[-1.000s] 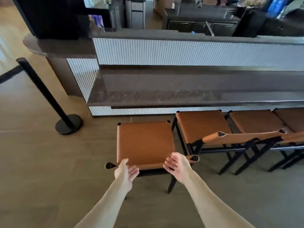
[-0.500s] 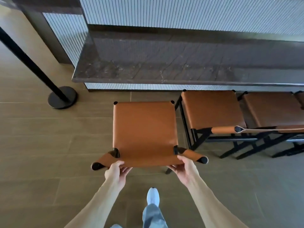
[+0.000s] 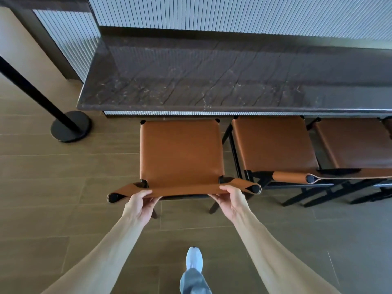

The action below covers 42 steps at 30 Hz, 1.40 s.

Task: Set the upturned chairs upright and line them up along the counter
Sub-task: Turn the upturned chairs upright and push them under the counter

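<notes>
A tan leather chair [image 3: 181,153] with a black frame stands upright just in front of the dark stone counter [image 3: 212,81]. My left hand [image 3: 139,203] grips the left part of its leather backrest strap. My right hand [image 3: 230,199] grips the right part of the same strap. A second upright chair [image 3: 273,143] stands right beside it, and a third chair [image 3: 356,143] follows further right, both with their front edges at the counter.
A black stanchion post with a round base [image 3: 71,126] stands on the floor to the left of the counter's end. My shoe [image 3: 194,259] is on the wood-look floor behind the chair. Ribbed white panelling [image 3: 233,13] rises behind the counter.
Both hands closed on the backrest strap, and the chair moved forward until its front edge reached the counter, roughly level with the neighbouring chair.
</notes>
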Available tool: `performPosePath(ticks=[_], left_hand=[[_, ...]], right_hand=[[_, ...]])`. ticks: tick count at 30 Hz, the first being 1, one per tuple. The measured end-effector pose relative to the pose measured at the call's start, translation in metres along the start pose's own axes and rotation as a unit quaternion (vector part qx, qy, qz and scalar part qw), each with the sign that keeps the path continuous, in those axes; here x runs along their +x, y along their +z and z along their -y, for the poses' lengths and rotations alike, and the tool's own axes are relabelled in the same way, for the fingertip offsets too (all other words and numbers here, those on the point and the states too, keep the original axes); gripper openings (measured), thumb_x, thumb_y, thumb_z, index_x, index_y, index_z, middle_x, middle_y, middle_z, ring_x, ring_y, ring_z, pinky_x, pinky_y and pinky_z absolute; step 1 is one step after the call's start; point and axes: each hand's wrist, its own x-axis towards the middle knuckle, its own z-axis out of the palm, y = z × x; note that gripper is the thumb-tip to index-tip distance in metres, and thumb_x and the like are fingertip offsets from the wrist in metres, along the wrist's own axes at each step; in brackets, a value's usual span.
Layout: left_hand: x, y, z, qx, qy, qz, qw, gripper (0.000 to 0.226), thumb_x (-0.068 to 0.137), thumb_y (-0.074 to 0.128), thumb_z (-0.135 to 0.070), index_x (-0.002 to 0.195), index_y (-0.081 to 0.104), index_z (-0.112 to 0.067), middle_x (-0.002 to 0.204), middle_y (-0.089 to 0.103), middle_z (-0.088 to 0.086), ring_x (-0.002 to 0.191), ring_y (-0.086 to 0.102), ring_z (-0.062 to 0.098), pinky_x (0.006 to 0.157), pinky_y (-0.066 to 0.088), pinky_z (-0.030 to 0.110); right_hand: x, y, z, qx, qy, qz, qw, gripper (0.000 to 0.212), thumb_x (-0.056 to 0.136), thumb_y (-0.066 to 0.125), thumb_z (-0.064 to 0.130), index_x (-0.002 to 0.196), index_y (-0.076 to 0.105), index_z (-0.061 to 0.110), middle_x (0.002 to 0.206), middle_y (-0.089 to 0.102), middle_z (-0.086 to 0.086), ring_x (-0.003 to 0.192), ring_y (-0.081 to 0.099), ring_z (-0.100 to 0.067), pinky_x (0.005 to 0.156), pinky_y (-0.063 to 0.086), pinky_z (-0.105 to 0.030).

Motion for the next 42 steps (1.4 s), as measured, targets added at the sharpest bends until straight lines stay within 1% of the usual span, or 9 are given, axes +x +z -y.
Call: performPosePath(ticks=[8,12,16,20,26,32,35,38,42], left_hand=[[0.017,0.033,-0.025,0.039,0.009,0.033,0.999,0.031,0.095,0.048,0.015,0.126,0.051,0.010,0.133,0.058,0.033,0.117,0.063,0.044,0.083,0.056,0.052],[0.016,0.032,-0.023,0.041,0.018,0.027,0.999,0.018,0.092,0.052,0.016,0.108,0.056,0.009,0.126,0.061,0.034,0.108,0.068,0.045,0.069,0.062,0.050],[0.011,0.030,-0.023,0.082,0.037,0.028,0.996,0.015,0.091,0.052,0.016,0.104,0.055,0.008,0.125,0.060,0.037,0.102,0.069,0.048,0.072,0.063,0.051],[0.005,0.031,-0.025,0.102,0.029,0.039,0.994,0.031,0.093,0.050,0.015,0.124,0.049,0.013,0.123,0.060,0.037,0.102,0.069,0.049,0.080,0.062,0.054],[-0.003,0.033,-0.028,0.106,0.024,0.026,0.994,0.044,0.093,0.045,0.020,0.136,0.043,0.014,0.128,0.056,0.034,0.107,0.065,0.050,0.088,0.057,0.057],[-0.004,0.025,-0.027,0.108,0.024,0.033,0.993,0.036,0.092,0.046,0.019,0.127,0.049,0.011,0.124,0.060,0.033,0.103,0.069,0.047,0.088,0.057,0.059],[-0.009,0.020,-0.027,0.115,0.039,0.049,0.991,0.030,0.094,0.048,0.016,0.123,0.052,0.010,0.120,0.064,0.034,0.099,0.072,0.045,0.089,0.058,0.058],[-0.028,0.018,-0.031,0.193,0.050,0.034,0.979,0.030,0.098,0.047,0.007,0.128,0.050,0.009,0.116,0.066,0.034,0.093,0.073,0.046,0.088,0.059,0.053],[-0.069,0.017,-0.037,0.340,0.092,0.035,0.935,0.026,0.096,0.052,0.000,0.119,0.058,0.010,0.102,0.073,0.027,0.086,0.075,0.041,0.072,0.064,0.049]], right_hand=[[0.032,0.027,0.029,-0.035,0.016,0.030,0.999,0.022,0.092,0.044,-0.015,0.102,0.055,0.000,0.109,0.063,-0.028,0.100,0.061,-0.043,0.077,0.060,-0.056],[0.035,0.028,0.030,-0.047,0.026,0.023,0.998,0.020,0.091,0.044,-0.016,0.097,0.055,0.000,0.100,0.063,-0.026,0.094,0.062,-0.041,0.072,0.061,-0.054],[0.029,0.026,0.032,-0.073,0.024,0.032,0.997,0.020,0.090,0.046,-0.015,0.100,0.056,-0.001,0.109,0.065,-0.029,0.095,0.069,-0.044,0.080,0.061,-0.055],[0.021,0.026,0.035,-0.089,0.024,0.035,0.995,0.020,0.091,0.046,-0.016,0.102,0.055,-0.002,0.119,0.063,-0.033,0.102,0.068,-0.049,0.086,0.058,-0.058],[0.013,0.029,0.038,-0.103,0.038,0.037,0.993,0.043,0.094,0.038,-0.018,0.136,0.043,-0.012,0.130,0.058,-0.036,0.114,0.063,-0.051,0.085,0.059,-0.055],[0.009,0.025,0.034,-0.105,0.033,0.041,0.993,0.028,0.095,0.040,-0.017,0.117,0.051,-0.005,0.128,0.060,-0.035,0.112,0.064,-0.050,0.089,0.057,-0.058],[0.005,0.024,0.034,-0.108,0.024,0.037,0.993,0.027,0.098,0.044,-0.011,0.124,0.051,-0.005,0.126,0.063,-0.034,0.110,0.067,-0.048,0.088,0.059,-0.056],[-0.013,0.024,0.038,-0.154,0.023,0.029,0.987,0.032,0.100,0.051,-0.003,0.132,0.048,-0.006,0.125,0.060,-0.037,0.105,0.068,-0.051,0.084,0.060,-0.052],[-0.043,0.016,0.058,-0.271,0.013,0.057,0.961,0.031,0.103,0.049,0.004,0.130,0.048,-0.010,0.114,0.066,-0.037,0.094,0.072,-0.048,0.087,0.059,-0.047]])
